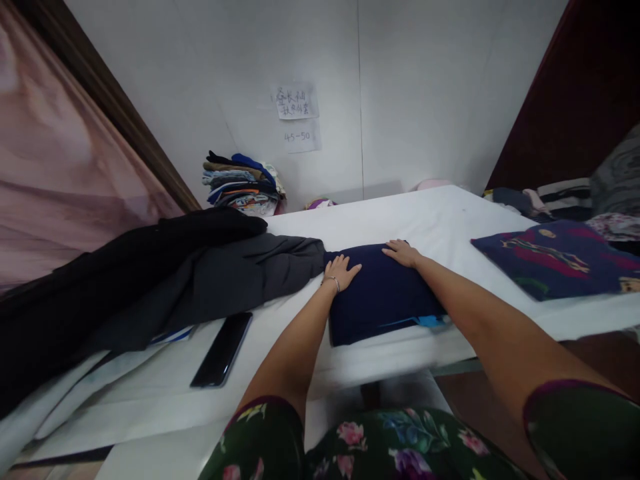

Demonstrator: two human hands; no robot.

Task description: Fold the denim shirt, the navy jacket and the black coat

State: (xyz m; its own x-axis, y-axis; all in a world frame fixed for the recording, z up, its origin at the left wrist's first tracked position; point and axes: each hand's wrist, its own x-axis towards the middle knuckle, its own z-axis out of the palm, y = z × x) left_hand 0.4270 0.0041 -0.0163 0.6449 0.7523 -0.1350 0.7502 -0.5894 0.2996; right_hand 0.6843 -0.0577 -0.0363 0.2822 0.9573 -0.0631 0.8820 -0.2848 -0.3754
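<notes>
A navy blue folded garment [383, 297] lies flat on the white-covered table in front of me, with a bit of bright blue cloth showing at its near right edge. My left hand [341, 272] rests on its left side, fingers spread, a bracelet at the wrist. On its far right corner lies my right hand [401, 254], palm down with the fingers stretched out. Neither hand grips anything. Just left of the garment is the end of a dark grey garment [255, 270].
Black clothing [165, 250] is heaped at the left, near a phone [223, 350]. A stack of folded clothes [243, 183] stands at the back by the wall. To the right lies a patterned dark garment [555, 257] on the white tablecloth [425, 213].
</notes>
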